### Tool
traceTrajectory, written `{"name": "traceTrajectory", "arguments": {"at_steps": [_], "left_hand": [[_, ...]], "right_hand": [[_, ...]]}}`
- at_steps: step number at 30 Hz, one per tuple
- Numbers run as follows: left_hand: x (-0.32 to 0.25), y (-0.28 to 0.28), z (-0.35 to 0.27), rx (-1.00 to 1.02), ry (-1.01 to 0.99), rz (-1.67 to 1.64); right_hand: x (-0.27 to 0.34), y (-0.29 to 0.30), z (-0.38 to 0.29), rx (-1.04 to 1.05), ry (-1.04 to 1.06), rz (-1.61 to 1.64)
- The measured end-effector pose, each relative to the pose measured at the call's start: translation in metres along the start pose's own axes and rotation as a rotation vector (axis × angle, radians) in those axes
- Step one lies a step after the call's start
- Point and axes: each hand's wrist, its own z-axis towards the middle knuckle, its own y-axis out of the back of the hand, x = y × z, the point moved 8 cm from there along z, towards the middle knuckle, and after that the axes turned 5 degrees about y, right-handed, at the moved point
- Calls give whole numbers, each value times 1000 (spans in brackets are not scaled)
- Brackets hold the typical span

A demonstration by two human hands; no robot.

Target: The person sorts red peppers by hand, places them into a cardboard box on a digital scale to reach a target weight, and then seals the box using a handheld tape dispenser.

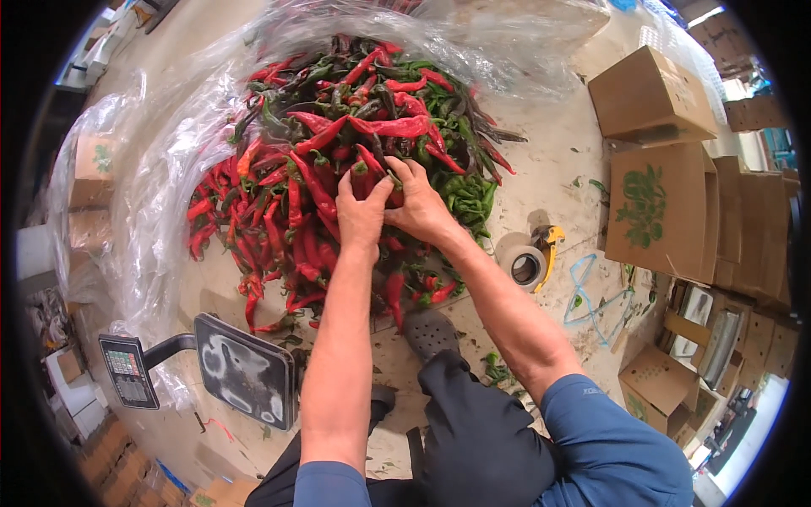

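Note:
A large heap of long peppers [298, 190], mostly red with some dark and green ones, lies before me. Into its middle reach both of my hands, side by side. My left hand [362, 214] has its thumb and fingers around a red pepper [360, 180] whose green stem end faces up. Close against it, my right hand [421, 206] curls its fingers around another red pepper [394, 198], partly hidden by the fingers. Across the top of the heap lies a long glossy red pepper [399, 127]. Green peppers [469, 199] gather at the right side.
Clear plastic sheeting [152, 209] surrounds the heap's left and far sides. A platform scale [244, 371] with a keypad display [128, 372] stands lower left. Right of my arm are a tape roll [524, 267], a yellow tape dispenser [549, 244] and blue strapping [586, 298]. Cardboard boxes [659, 212] line the right.

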Motion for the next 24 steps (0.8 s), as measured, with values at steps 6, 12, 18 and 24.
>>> {"name": "traceTrajectory", "arguments": {"at_steps": [6,12,18,24], "left_hand": [[-14,23,-63,422,-94,-485],[57,73,-135,407,45,-694],[45,88,-136,360,1,-847],[31,113,-120,310,70,-1012]], "right_hand": [[99,13,-75,-393,316,-203],[113,-7,-125,-300,630,-10],[152,-11,-122,-126,682,6],[192,-22,-133,-171,812,-135]]}}
